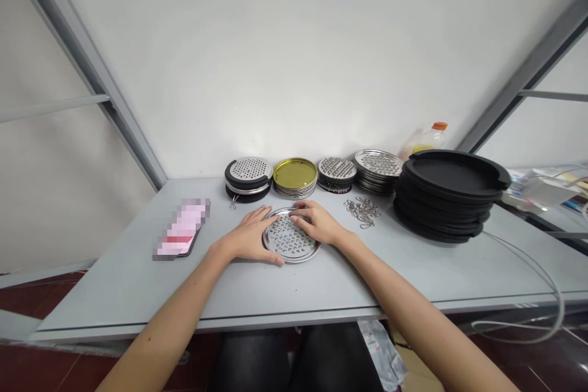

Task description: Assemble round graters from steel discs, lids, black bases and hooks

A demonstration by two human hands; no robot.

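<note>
A round metal grater plate [290, 237] with punched holes and a shiny rim lies flat on the table before me. My left hand [250, 237] curves about its left rim, thumb at the near edge and fingers at the far left edge. On the far right side, my right hand [318, 223] has its bent fingers and thumb closed at the rim, the thumb over the holed face. Parts of the rim are hidden under both hands. Several metal clips [364, 211] lie in a loose pile to the right of the right hand.
Along the wall stand a black-rimmed perforated stack [250, 173], gold lids [295, 174], a spiky grater stack [337, 169] and a silver grater stack [379, 164]. Tall black trays [452, 180] rise at right before an orange-capped bottle [432, 135]. A phone [184, 229] lies left.
</note>
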